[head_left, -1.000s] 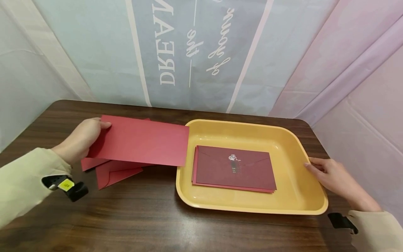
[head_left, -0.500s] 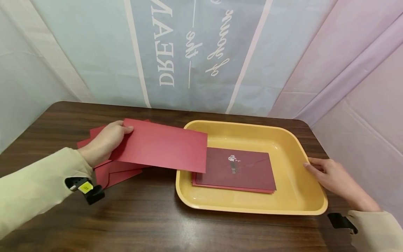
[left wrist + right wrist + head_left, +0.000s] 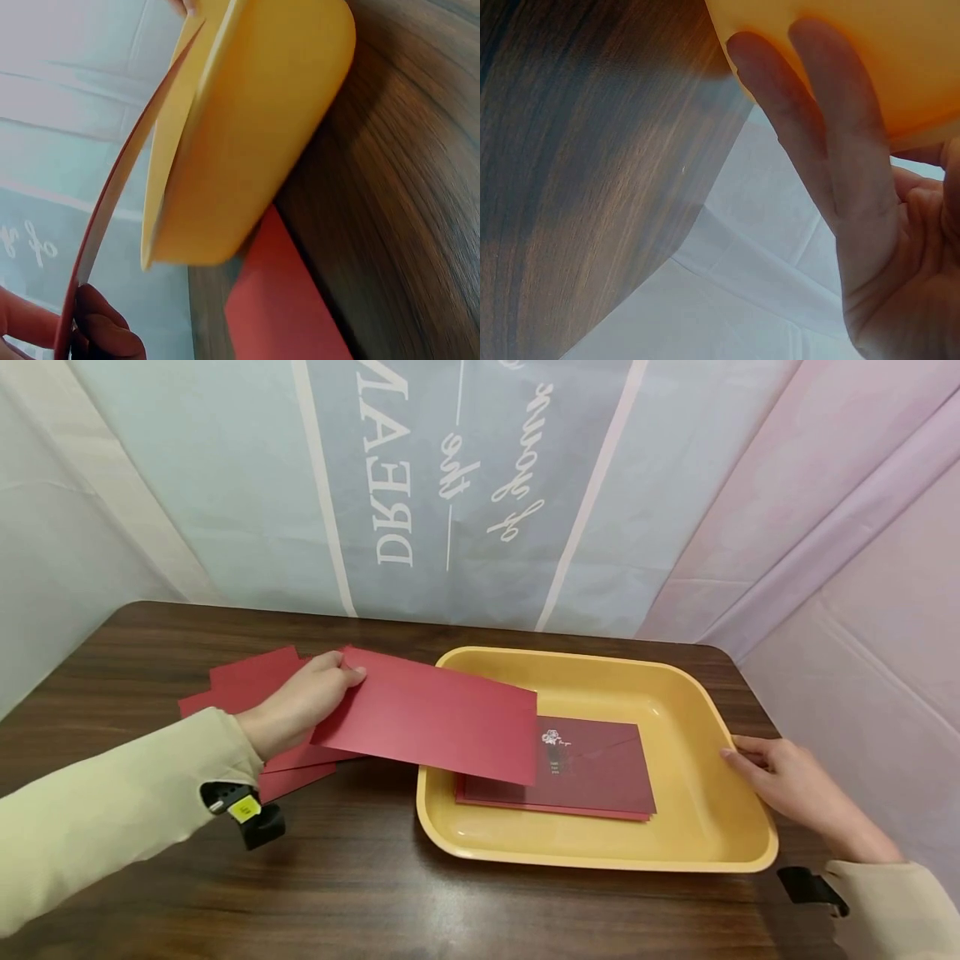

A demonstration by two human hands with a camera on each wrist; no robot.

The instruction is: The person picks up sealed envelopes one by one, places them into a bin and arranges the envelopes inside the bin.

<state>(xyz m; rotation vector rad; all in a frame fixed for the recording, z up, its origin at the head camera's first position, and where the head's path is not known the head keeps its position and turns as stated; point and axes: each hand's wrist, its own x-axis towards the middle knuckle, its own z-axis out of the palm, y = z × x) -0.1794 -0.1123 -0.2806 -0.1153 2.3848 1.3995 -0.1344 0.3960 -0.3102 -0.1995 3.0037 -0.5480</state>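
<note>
My left hand [image 3: 307, 697] pinches a red envelope [image 3: 442, 718] by its left end, thumb on top. The envelope slants out over the left rim of a yellow tray [image 3: 693, 777], its far end above a stack of dark red envelopes [image 3: 600, 768] lying inside. Silver print marks the top one. In the left wrist view the held envelope [image 3: 112, 184] shows edge-on between thumb and fingers. At the tray's right side my right hand [image 3: 787, 785] holds the rim, thumb over it and fingers [image 3: 847, 112] along the outer wall.
More red envelopes [image 3: 255, 681] lie fanned on the wooden table [image 3: 360, 877], partly under my left forearm. A printed cloth [image 3: 450, 485] hangs behind the table's back edge. Black straps with camera mounts sit at both wrists.
My left hand has carried the red envelope rightward from over the loose pile, so it now covers the left part of the stack in the tray. My right hand stays on the rim.
</note>
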